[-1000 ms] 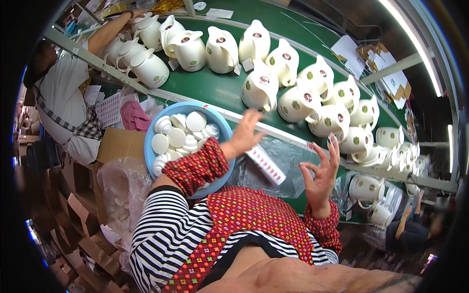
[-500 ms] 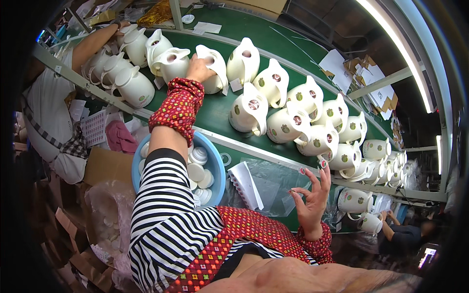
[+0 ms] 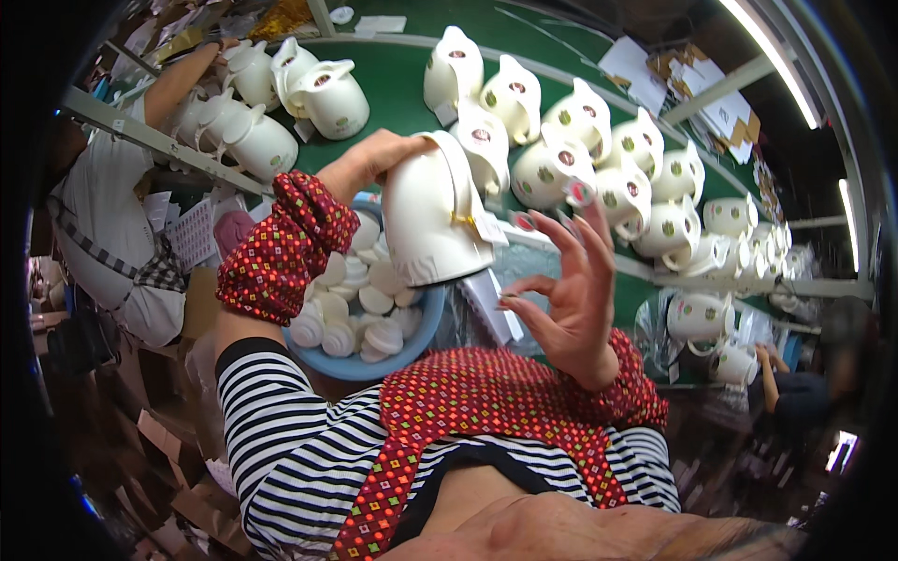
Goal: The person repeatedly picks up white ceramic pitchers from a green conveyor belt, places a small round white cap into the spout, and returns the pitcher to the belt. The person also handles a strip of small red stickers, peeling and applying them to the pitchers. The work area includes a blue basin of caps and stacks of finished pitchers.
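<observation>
My left hand (image 3: 369, 159) grips the rim of a white plastic jug (image 3: 426, 220), held above the near edge of the bench. A small paper tag (image 3: 490, 228) hangs by its handle. My right hand (image 3: 575, 313) is raised beside the jug, fingers spread and apart. Small round red-and-green stickers (image 3: 580, 194) cling to its fingertips. Below the jug, a folded white sheet (image 3: 491, 304) lies on clear plastic. A light-blue basin (image 3: 374, 365) full of white round lids (image 3: 337, 335) stands under my left forearm, partly hidden by it.
Rows of white jugs (image 3: 622, 198) with printed round marks stand on the green bench (image 3: 383, 98), and more jugs (image 3: 327, 101) stand at the left. A metal rail (image 3: 168, 140) runs along the bench. Another person's arm (image 3: 182, 86) reaches in at the left. Cardboard boxes (image 3: 168, 444) lie below.
My left hand has lifted a jug from the bench and brought it toward me, tilting it over. My right hand has moved left and up, nearer the jug.
</observation>
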A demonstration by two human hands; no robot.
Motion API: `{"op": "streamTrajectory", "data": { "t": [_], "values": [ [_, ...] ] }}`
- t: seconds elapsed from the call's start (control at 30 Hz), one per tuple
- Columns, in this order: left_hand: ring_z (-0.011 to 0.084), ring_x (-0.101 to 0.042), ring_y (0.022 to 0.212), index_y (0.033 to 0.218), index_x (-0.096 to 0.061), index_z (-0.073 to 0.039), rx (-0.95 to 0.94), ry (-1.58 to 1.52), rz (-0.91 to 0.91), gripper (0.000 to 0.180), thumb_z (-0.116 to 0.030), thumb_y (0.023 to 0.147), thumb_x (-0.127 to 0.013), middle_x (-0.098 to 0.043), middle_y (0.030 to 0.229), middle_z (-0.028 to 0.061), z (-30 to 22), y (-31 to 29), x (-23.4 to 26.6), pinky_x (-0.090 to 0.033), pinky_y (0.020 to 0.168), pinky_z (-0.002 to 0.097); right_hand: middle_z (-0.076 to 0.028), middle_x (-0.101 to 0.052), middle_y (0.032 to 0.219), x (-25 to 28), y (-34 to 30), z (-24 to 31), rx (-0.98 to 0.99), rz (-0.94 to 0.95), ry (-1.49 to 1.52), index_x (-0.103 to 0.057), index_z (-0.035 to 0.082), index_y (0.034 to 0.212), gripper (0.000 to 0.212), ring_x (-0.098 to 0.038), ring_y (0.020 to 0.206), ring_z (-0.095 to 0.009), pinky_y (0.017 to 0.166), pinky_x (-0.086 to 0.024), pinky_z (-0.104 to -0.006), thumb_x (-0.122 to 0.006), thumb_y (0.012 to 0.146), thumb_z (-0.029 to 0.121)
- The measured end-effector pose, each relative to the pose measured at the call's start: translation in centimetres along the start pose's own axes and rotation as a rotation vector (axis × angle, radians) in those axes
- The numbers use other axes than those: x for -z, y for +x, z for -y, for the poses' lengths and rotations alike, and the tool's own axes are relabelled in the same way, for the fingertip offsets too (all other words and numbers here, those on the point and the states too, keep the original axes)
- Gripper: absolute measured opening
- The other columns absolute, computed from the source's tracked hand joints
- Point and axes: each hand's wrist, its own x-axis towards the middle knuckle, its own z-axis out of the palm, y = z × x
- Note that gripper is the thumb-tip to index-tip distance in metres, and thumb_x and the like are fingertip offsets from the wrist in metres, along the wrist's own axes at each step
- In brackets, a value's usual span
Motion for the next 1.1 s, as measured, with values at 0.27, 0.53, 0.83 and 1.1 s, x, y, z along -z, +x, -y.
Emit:
{"op": "streamTrajectory", "data": {
  "t": [0.27,0.53,0.83,1.1],
  "values": [
    [0.026,-0.077,0.091,0.13,-0.069,-0.004,0.19,-0.257,0.416,0.07,-0.062,0.089,-0.07,-0.077,0.112,0.0142,9.6,-4.8,-9.8,-0.063,0.077,0.0426,-0.019,-0.004,0.172,-0.1,-7.2,0.9,-0.285,0.032,0.103,-0.028,0.009,0.162,0.097,-0.038,0.15,-0.038,0.083,-0.069,-0.0342,-0.074,0.081,-0.018],
    [0.0263,-0.077,0.098,0.133,-0.067,-0.004,0.198,-0.252,0.385,0.072,-0.061,0.09,-0.07,-0.075,0.118,0.015,9.4,-6.7,-10.4,-0.063,0.083,0.0421,-0.02,-0.007,0.171,-2.0,-8.6,0.9,-0.292,0.027,0.045,-0.041,0.008,0.157,0.09,-0.04,0.15,-0.037,0.085,-0.068,-0.031,-0.077,0.079,-0.017],
    [0.0249,-0.076,0.091,0.13,-0.068,-0.004,0.188,-0.238,0.388,0.066,-0.055,0.089,-0.07,-0.075,0.112,0.0136,9.9,-6.4,-10.3,-0.061,0.077,0.0407,-0.027,-0.011,0.169,-2.9,-8.6,0.3,-0.16,0.133,-0.115,-0.046,0.012,0.153,0.092,-0.04,0.149,-0.043,0.087,-0.067,-0.0344,-0.083,0.074,-0.014],
    [0.0265,-0.075,0.089,0.124,-0.07,-0.001,0.152,-0.245,0.389,0.063,-0.053,0.089,-0.07,-0.076,0.107,0.0141,10.3,-6.1,-10.3,-0.06,0.074,0.04,-0.03,-0.013,0.169,-2.0,-8.9,-3.2,0.138,0.056,-0.574,-0.045,0.021,0.154,0.096,-0.026,0.153,-0.049,0.107,-0.046,-0.0531,-0.095,0.073,0.023]
  ]
}}
